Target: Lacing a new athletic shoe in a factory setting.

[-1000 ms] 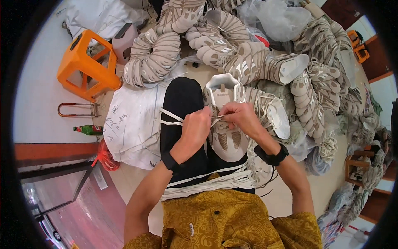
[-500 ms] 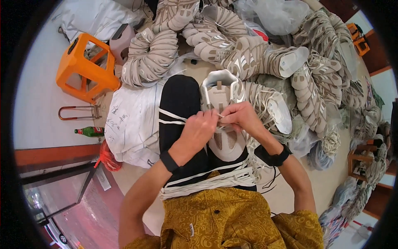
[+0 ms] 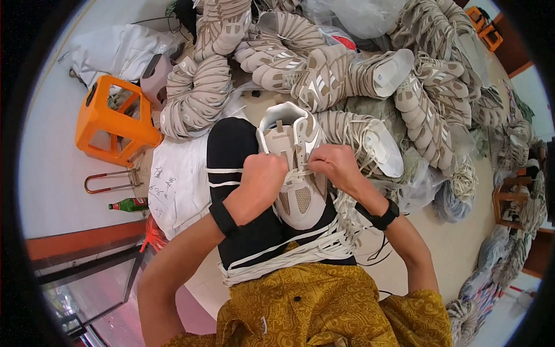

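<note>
A beige and white sneaker upper (image 3: 300,205) lies on my thighs, its toe towards me and its collar pointing away. My left hand (image 3: 261,185) is closed in a fist at its left edge, gripping a shoelace. On the other side my right hand (image 3: 338,166) pinches the lace, knuckles up, beside the eyelets. A stretch of the white shoelace (image 3: 297,172) crosses the lower eyelets between both hands. The lace ends inside my fingers are hidden. A bundle of loose white laces (image 3: 289,258) lies across my lap, and a few strands cross my black left trouser leg.
Nested stacks of similar shoe uppers (image 3: 196,98) cover the floor ahead and to the right. An orange stool (image 3: 110,130) stands at the left, near a green bottle (image 3: 130,204) and a white sack (image 3: 173,191). A bundle of cords (image 3: 463,179) lies at the right.
My hands have moved apart from the middle of the shoe to its two sides, drawing on the lace. The shoe has turned slightly, and the whole view has shifted a little.
</note>
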